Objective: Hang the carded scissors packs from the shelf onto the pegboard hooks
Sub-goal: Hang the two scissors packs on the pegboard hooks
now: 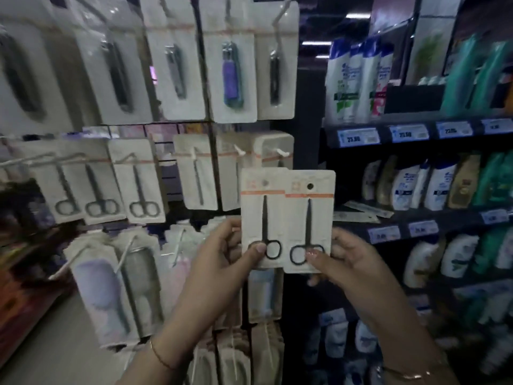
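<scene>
Up close, two carded scissors packs are held side by side in front of the pegboard display — the left pack [263,218] in the left hand [222,251], the right pack [309,220] in the right hand [352,259]. Each hand pinches the bottom of its card, thumb pressed on the front over the finger loops of the scissors. The right pack overlaps the left one's edge and both stand upright, each with one hanging hole near the top and an orange stripe beneath it. Neither is on a hook.

Behind them, three scissors packs [141,184] hang in a row at the left, and three white hooks [283,153] show just above the held cards. Shampoo bottles [358,79] fill the dark shelves [416,143] on the right; four price tags [358,137] line the upper rail.
</scene>
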Motion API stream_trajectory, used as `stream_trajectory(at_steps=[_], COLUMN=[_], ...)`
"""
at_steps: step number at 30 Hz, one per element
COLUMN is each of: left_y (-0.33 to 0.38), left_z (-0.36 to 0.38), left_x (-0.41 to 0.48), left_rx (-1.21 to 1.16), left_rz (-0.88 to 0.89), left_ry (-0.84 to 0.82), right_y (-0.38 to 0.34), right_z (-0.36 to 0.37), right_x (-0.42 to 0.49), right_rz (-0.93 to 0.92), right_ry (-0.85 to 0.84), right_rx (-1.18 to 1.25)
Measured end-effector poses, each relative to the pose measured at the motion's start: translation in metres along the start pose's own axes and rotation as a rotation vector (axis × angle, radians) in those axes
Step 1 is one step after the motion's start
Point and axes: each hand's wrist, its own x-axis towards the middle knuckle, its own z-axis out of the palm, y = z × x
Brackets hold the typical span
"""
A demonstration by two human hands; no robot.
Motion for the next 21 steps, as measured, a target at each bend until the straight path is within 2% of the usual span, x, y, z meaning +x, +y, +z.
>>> stream_trajectory(at_steps=[12, 21], left_y=[0.047, 0.052], left_z=[-0.147, -0.196], left_x=[-0.04, -0.054], left_rx=[0.07, 0.097], left_rz=[0.097, 0.076], left_ry=[0.357, 0.413], right_y=[-0.021, -0.018], right_z=[0.139, 0.196], right_x=[0.038, 0.057], right_rz=[-0.072, -0.083], right_ry=[-0.147, -0.221], right_rx=[-0.013, -0.037])
